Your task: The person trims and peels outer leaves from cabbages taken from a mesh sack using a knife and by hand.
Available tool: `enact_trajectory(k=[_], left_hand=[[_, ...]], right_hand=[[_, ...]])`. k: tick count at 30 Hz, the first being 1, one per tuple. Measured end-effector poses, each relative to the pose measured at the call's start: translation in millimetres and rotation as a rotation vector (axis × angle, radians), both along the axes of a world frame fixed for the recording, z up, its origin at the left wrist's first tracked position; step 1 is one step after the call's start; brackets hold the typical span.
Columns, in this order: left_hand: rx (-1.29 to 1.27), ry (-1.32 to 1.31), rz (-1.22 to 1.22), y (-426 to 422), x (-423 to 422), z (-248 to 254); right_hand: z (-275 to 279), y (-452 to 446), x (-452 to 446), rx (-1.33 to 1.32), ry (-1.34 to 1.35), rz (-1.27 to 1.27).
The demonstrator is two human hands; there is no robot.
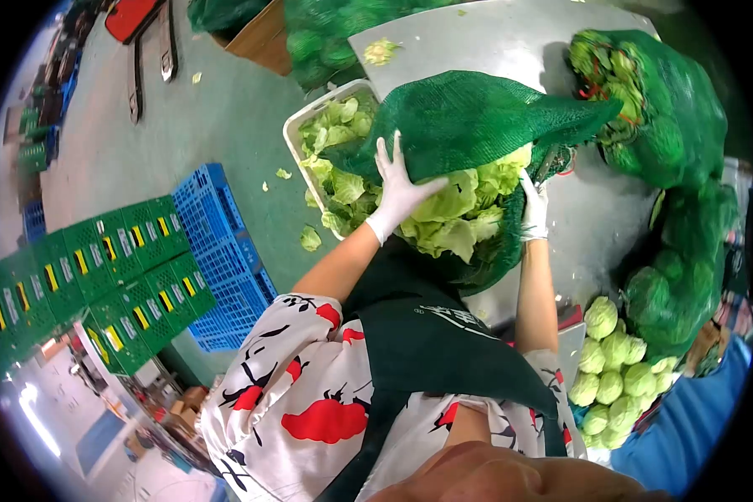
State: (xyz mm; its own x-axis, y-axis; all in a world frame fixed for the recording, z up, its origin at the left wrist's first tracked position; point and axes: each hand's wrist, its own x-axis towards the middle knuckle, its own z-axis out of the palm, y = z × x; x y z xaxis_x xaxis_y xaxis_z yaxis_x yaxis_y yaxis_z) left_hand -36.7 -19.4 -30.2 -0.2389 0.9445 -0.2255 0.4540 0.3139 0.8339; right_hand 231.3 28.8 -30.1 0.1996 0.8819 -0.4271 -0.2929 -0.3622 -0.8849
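Observation:
A green mesh bag [468,117] lies over a heap of loose pale-green leaves [452,226], which spill out of its side. My left hand [403,191], in a white glove, rests against the bag's near left edge with fingers and thumb spread. On the other side, my gloved right hand [535,211] grips the mesh at the bag's right edge; some of its fingers are hidden. Left of the bag, a white crate [295,138] holds more leaves and stands partly beneath the mesh.
A metal table [494,42] stretches beyond the bag, with a leafy scrap [381,52] on it. Full mesh bags [686,125] stand at right, above a pile of cabbages [611,376]. Blue crates [217,251] and green crates [84,268] stand at left. Leaves litter the floor.

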Motion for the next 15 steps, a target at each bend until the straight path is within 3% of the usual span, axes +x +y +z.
enact_trajectory(k=[2,3,4,6,8,10,12,14,15], left_hand=[[0.181,-0.124,0.085,11.6,-33.6,-52.2],[0.161,-0.119,0.108,19.2,-52.0,-65.3],[0.187,-0.275,0.129,27.0,-73.1,-87.3],[0.137,-0.507,0.146,36.0,-106.3,-117.1],[0.056,-0.754,0.169,42.7,-140.9,-142.3],[-0.019,-0.957,0.238,41.4,-176.4,-163.7],[-0.066,-1.091,0.391,28.8,-209.1,-192.5],[-0.094,-1.192,0.586,10.5,-229.7,-223.1],[-0.107,-1.234,0.689,0.8,-235.3,-241.6]], right_hand=[[16.3,3.0,-48.5,-0.035,-0.053,0.013],[39.2,2.7,-71.1,-0.089,-0.171,0.104],[57.4,0.7,-93.8,-0.141,-0.291,0.194],[48.1,-7.9,-143.5,0.115,-0.171,0.108],[33.1,-18.5,-175.9,0.330,-0.425,0.232],[24.4,-29.8,-207.0,0.306,-0.485,0.302],[9.0,-32.6,-228.2,0.574,-0.707,0.432],[-18.3,-33.8,-246.3,0.704,-0.677,0.483],[-15.5,-34.8,-253.2,0.563,-0.698,0.578]])
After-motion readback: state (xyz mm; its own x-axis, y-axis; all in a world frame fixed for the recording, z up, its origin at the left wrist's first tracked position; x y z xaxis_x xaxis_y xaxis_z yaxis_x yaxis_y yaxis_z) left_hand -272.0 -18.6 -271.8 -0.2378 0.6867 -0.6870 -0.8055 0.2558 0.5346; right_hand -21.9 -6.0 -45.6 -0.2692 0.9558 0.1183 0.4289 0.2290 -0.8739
